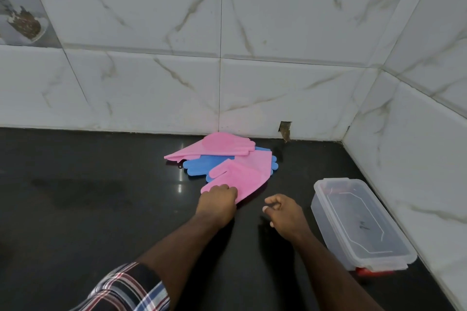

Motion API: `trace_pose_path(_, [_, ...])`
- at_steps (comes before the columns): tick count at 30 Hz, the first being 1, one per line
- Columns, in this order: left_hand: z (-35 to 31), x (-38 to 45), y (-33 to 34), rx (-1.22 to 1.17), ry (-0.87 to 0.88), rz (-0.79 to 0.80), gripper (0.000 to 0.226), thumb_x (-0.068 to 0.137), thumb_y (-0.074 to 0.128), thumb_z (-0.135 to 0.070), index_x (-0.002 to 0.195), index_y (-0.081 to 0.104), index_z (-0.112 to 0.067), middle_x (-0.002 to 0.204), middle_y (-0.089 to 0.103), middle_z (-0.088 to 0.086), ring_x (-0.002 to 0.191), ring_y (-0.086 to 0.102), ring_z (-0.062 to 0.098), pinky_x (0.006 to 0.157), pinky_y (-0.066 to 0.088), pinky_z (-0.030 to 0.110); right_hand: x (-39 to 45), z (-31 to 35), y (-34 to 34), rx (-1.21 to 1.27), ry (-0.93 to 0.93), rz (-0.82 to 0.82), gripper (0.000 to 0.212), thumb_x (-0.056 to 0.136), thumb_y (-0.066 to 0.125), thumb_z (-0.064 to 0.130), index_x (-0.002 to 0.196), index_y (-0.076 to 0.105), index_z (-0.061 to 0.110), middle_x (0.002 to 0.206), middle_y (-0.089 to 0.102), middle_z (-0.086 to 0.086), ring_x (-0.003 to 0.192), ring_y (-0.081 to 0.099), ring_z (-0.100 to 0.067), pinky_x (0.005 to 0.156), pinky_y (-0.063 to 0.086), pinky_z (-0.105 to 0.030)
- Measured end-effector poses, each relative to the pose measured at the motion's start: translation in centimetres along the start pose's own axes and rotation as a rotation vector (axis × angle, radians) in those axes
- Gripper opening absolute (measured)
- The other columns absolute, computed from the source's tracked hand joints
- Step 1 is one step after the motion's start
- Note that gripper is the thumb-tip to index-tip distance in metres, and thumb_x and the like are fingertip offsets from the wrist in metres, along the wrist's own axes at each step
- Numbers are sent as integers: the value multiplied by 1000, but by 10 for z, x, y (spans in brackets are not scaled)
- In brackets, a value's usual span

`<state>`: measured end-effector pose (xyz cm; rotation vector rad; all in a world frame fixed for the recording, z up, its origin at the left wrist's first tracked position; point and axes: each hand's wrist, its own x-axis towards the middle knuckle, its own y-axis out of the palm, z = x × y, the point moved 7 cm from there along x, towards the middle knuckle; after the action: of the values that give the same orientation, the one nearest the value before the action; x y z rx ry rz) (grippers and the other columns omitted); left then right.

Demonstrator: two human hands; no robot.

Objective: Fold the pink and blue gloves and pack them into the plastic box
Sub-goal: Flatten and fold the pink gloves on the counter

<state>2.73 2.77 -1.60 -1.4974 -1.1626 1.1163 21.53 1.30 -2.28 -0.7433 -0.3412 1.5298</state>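
A heap of rubber gloves lies on the black counter near the back wall. The nearest pink glove (240, 174) is on top, fingers pointing left. My left hand (219, 198) is closed on its near edge. A second pink glove (214, 146) lies at the back of the heap. Blue gloves (197, 165) show between and under the pink ones. My right hand (284, 212) hovers to the right of the heap, fingers loosely curled, holding nothing. The clear plastic box (326, 219) stands open at the right, with nothing inside.
The black counter (88, 197) ends at marble-tiled walls behind and at the right. A small hole (285, 130) shows at the base of the back wall. A red lid edge (371, 271) peeks from under the box.
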Motion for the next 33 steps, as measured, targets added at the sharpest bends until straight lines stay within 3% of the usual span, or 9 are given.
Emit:
trace_pose_path(7, [22, -11, -37, 74, 67, -117, 20, 85, 46, -27, 96, 60, -19, 98, 60, 1, 95, 57, 26, 82, 48, 39, 1, 8, -6, -23, -46, -35, 19, 90, 64, 24, 108, 63, 25, 89, 66, 7, 83, 67, -13, 86, 55, -35])
trace_pose_path(11, [73, -25, -49, 85, -23, -256, 29, 82, 51, -19, 106, 64, -27, 113, 62, -4, 106, 57, 24, 83, 42, 38, 3, 16, 3, -36, -78, -30, 23, 90, 61, 20, 113, 63, 24, 87, 67, 8, 82, 64, -8, 80, 53, -29])
trace_pose_path(14, [87, -40, -52, 26, -62, -364, 34, 86, 54, -21, 117, 65, -29, 120, 63, -6, 107, 59, 22, 82, 44, 38, 6, 18, 16, -83, -72, -16, 31, 90, 61, 16, 120, 62, 23, 96, 66, 9, 88, 62, -7, 84, 52, -27])
trace_pose_path(17, [68, -45, -27, 32, 10, -176, 35, 92, 51, -41, 126, 59, -34, 130, 60, -8, 116, 56, 17, 94, 46, 39, 8, 25, 21, -146, -62, -9, 40, 92, 63, 15, 130, 58, 25, 120, 65, 7, 107, 61, -10, 96, 51, -29])
trace_pose_path(20, [59, -50, 0, 70, -1, 36, 47, 89, 52, -60, 130, 53, -35, 133, 55, -9, 124, 49, 17, 104, 39, 42, 12, 34, 27, -297, -105, 37, 47, 94, 59, 16, 139, 53, 28, 138, 57, 4, 123, 56, -14, 105, 44, -33])
trace_pose_path(22, [57, -52, 4, 77, -13, 36, 48, 89, 53, -61, 129, 53, -34, 132, 55, -8, 124, 49, 18, 105, 38, 42, 16, 36, 30, -382, -126, 70, 48, 94, 57, 17, 141, 50, 30, 142, 54, 2, 124, 55, -16, 107, 44, -35])
trace_pose_path(29, [59, -54, -7, 40, 106, -92, 30, 92, 46, -34, 113, 67, -31, 115, 66, -9, 107, 58, 17, 94, 46, 38, 31, 40, 32, -574, -179, 110, 59, 91, 56, 10, 145, 45, 30, 146, 49, 0, 132, 47, -21, 110, 42, -40])
trace_pose_path(33, [81, -60, -12, -83, 157, -106, 25, 93, 56, -25, 111, 73, -25, 115, 69, -8, 110, 61, 14, 97, 48, 33, 27, 43, 35, -784, -301, 58, 48, 94, 54, 18, 141, 50, 28, 137, 56, -1, 125, 48, -21, 105, 44, -40])
